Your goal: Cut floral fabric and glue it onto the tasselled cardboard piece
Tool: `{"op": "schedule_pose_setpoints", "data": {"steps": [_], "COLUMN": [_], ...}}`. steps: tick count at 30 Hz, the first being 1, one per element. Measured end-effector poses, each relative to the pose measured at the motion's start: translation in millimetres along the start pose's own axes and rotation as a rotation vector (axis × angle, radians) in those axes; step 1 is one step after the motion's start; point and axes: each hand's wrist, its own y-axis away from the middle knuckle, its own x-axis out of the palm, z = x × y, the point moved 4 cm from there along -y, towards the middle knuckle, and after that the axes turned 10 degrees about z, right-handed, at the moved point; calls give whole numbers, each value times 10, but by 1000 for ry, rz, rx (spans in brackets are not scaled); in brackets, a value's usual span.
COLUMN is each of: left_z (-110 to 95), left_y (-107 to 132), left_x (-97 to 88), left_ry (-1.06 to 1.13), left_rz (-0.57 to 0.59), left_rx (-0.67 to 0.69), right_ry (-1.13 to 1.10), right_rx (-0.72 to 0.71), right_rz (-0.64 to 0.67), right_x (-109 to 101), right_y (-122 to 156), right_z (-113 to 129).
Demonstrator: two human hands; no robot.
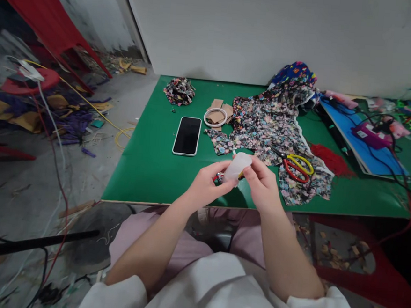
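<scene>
Both my hands meet over the near edge of the green table (148, 164). My left hand (206, 184) and my right hand (261, 183) are closed together on a small translucent white plastic container (237, 167), held just above the table. Small red and yellow bits show under the container between my fingers; I cannot make out what they are. Right behind my hands lies a large piece of floral patterned fabric (264, 123), with red-and-yellow-handled scissors (296, 166) resting on it just to the right of my right hand.
A black phone (187, 135) lies face up left of the fabric. Behind it are a white ring (215, 117) on cardboard pieces and a small fabric bundle (179, 90). Red thread (330, 159), a blue board (361, 146) and cables crowd the right side. Red chairs and scraps cover the floor at left.
</scene>
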Motion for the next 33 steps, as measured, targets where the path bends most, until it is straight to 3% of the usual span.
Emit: {"op": "schedule_pose_setpoints", "data": {"steps": [5,10,13,18,21,24,27,30,33], "left_z": [-130,-196,-215,-200,-127,12,124,146,178], "left_y": [-48,-101,-115,-139,-232,-358,-446,-469,-520], "left_x": [-71,-114,-191,-391,-418,-360,-286,-288,-243], "left_ry": [-366,-507,-426,-229,-148,6,-49,-368,-850], "left_rz": [-27,-62,-164,-361,-368,-332,-262,-289,-176], "left_rx": [85,165,149,85,52,30,-11,-59,-142], "right_ry": [42,182,185,110,122,185,296,442,587], "right_rx": [-72,-177,-154,-73,-18,26,35,-2,-26], "right_rz": [49,45,-86,-449,-501,-465,-342,-160,-42], "right_x": [30,72,-14,-355,-491,-543,-527,-481,-461], "right_y": [28,52,70,123,131,121,77,6,-52], "right_z": [8,113,108,-77,-227,-333,-370,-371,-400]}}
